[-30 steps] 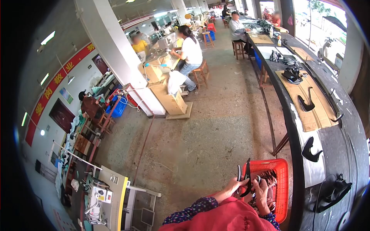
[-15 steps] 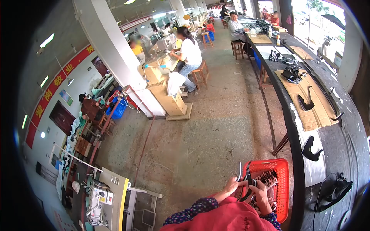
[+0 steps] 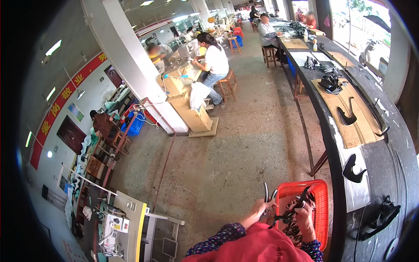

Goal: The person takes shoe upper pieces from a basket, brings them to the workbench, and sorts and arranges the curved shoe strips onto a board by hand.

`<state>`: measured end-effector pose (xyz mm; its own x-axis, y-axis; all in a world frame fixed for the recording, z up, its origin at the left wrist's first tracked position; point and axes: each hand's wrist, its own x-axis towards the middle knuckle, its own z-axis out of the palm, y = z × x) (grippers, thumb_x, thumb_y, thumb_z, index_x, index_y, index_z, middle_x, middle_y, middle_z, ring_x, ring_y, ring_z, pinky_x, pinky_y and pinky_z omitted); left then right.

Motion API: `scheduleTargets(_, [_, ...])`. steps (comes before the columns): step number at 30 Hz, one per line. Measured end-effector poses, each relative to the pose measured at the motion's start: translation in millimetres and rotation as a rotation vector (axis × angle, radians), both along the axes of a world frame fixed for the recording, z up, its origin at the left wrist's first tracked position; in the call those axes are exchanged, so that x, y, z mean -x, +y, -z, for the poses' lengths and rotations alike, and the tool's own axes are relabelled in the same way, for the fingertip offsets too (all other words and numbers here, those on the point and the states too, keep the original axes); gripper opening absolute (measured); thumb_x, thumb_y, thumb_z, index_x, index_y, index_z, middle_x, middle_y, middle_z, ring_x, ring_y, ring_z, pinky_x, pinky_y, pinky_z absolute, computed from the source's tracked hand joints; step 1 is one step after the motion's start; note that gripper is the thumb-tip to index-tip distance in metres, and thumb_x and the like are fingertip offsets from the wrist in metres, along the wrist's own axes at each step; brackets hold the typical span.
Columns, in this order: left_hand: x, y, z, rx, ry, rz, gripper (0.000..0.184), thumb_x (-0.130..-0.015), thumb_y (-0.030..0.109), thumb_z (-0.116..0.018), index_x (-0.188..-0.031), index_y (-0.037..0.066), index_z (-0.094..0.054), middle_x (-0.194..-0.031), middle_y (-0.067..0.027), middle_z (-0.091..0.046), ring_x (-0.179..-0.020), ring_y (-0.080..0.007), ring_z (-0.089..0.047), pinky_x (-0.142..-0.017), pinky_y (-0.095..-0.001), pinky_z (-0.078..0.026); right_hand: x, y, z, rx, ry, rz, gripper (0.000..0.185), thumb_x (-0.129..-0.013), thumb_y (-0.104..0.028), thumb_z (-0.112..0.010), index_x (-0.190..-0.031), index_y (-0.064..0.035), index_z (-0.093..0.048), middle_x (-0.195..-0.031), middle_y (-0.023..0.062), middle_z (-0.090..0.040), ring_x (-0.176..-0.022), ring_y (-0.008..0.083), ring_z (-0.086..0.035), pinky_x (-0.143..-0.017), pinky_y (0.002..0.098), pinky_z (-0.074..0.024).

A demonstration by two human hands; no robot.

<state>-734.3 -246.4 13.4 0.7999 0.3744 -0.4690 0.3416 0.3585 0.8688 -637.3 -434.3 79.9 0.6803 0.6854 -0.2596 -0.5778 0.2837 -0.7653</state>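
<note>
Over the lower right floor, my left hand (image 3: pixel 260 210) is closed around curved black strips (image 3: pixel 266 192) with shiny pale edges, their ends sticking up above the fingers. To its right, my right hand (image 3: pixel 304 217) pinches a dark curved strip (image 3: pixel 301 201) that rises over the basket. Between the hands hang more dark strip ends, and I cannot tell which piece they belong to. Right under my right hand is a red plastic basket (image 3: pixel 323 209) with many black and pale striped pieces (image 3: pixel 291 229) inside.
A long black worktable (image 3: pixel 388 161) runs along the right, bearing cardboard (image 3: pixel 360 133), a curved black piece (image 3: pixel 352 169) and bundles of dark strips (image 3: pixel 330 84). A sewing machine (image 3: pixel 114 227) stands lower left. A person in white (image 3: pixel 217 61) sits at a bench beside the pillar (image 3: pixel 126 52).
My hands have moved apart. The right one went right, over the basket, with a dark strip; the left shifted slightly left, keeping its strips.
</note>
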Motion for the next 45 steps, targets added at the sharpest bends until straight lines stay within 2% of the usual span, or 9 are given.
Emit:
scheduleTargets(2, [-1, -4, -11, 0.163, 0.004, 0.074, 0.032, -0.086, 0.035, -0.058, -0.075, 0.006, -0.063, -0.064, 0.0023, -0.056, -0.057, -0.0059, -0.045, -0.052, -0.0207, -0.035, 6, 6, 1, -0.020, 0.062, -0.019, 0.038, -0.072, -0.005, -0.049, -0.109, 0.0045, -0.047, -0.081, 0.0144, -0.060, -0.059, 0.0137, -0.051, -0.057, 0.0227, -0.0434])
scheduleTargets(6, [-2, -10, -4, 0.297, -0.049, 0.031, 0.032, -0.088, 0.035, -0.055, -0.075, 0.007, -0.061, -0.067, 0.0000, -0.057, -0.059, -0.0073, -0.047, -0.054, -0.0213, -0.037, 19, 13, 11, 0.004, 0.048, -0.046, 0.034, -0.072, -0.008, -0.050, -0.105, 0.0034, -0.049, -0.077, 0.0092, -0.059, -0.058, 0.0110, -0.048, -0.054, 0.0205, -0.0391])
scheduleTargets(11, [-2, -10, 3, 0.503, -0.103, 0.026, 0.029, -0.090, 0.034, -0.053, -0.074, 0.008, -0.053, -0.069, -0.0019, -0.056, -0.063, -0.0109, -0.049, -0.059, -0.0234, -0.040, 29, 19, 3, 0.085, -0.042, -0.075, 0.018, -0.074, -0.014, -0.050, -0.086, -0.0011, -0.053, -0.071, 0.0036, -0.056, -0.056, 0.0073, -0.043, -0.053, 0.0190, -0.0340])
scheduleTargets(14, [-3, -14, -7, 0.562, -0.142, -0.030, 0.028, -0.090, 0.033, -0.053, -0.075, 0.009, -0.050, -0.068, -0.0006, -0.051, -0.064, -0.0125, -0.049, -0.060, -0.0247, -0.040, 27, 19, -5, 0.123, -0.078, -0.090, 0.017, -0.074, -0.014, -0.049, -0.086, -0.0015, -0.054, -0.071, 0.0025, -0.056, -0.057, 0.0069, -0.044, -0.054, 0.0187, -0.0346])
scheduleTargets(17, [-4, -15, -2, 0.566, -0.146, -0.034, 0.026, -0.090, 0.032, -0.053, -0.076, 0.010, -0.048, -0.067, 0.0004, -0.046, -0.064, -0.0128, -0.049, -0.059, -0.0251, -0.040, 25, 19, -2, 0.148, -0.052, -0.082, 0.017, -0.074, -0.013, -0.050, -0.086, -0.0018, -0.054, -0.071, 0.0019, -0.056, -0.057, 0.0069, -0.045, -0.053, 0.0187, -0.0352])
scheduleTargets(27, [-5, -15, 15, 0.584, -0.140, 0.005, 0.024, -0.091, 0.030, -0.052, -0.076, 0.011, -0.047, -0.067, 0.0018, -0.045, -0.063, -0.0112, -0.045, -0.058, -0.0250, -0.038, 21, 15, 27, 0.183, -0.024, -0.067, 0.012, -0.074, -0.010, -0.054, -0.084, -0.0029, -0.054, -0.071, 0.0015, -0.055, -0.056, 0.0082, -0.045, -0.053, 0.0201, -0.0371])
scheduleTargets(30, [-6, -15, 15, 0.496, -0.120, 0.040, 0.024, -0.091, 0.031, -0.051, -0.076, 0.012, -0.048, -0.067, 0.0023, -0.045, -0.063, -0.0107, -0.044, -0.059, -0.0241, -0.037, 21, 12, 39, 0.179, -0.031, -0.076, 0.011, -0.074, -0.010, -0.054, -0.083, -0.0026, -0.054, -0.070, 0.0022, -0.055, -0.056, 0.0088, -0.046, -0.053, 0.0202, -0.0381])
scheduleTargets(32, [-7, -14, 28, 0.469, -0.105, 0.072, 0.023, -0.091, 0.029, -0.051, -0.077, 0.012, -0.046, -0.067, 0.0010, -0.044, -0.064, -0.0129, -0.046, -0.061, -0.0276, -0.039, 23, 12, 39, 0.171, -0.003, -0.063, 0.011, -0.074, -0.010, -0.054, -0.082, -0.0024, -0.054, -0.070, 0.0023, -0.055, -0.056, 0.0088, -0.046, -0.054, 0.0202, -0.0384])
scheduleTargets(45, [-6, -13, 33, 0.440, -0.055, 0.107, 0.019, -0.090, 0.028, -0.052, -0.081, 0.013, -0.048, -0.068, 0.0026, -0.046, -0.064, -0.0105, -0.047, -0.060, -0.0243, -0.039, 22, 6, 34, 0.262, -0.072, -0.041, 0.010, -0.074, -0.009, -0.053, -0.080, -0.0014, -0.056, -0.070, 0.0027, -0.057, -0.055, 0.0081, -0.047, -0.051, 0.0198, -0.0388])
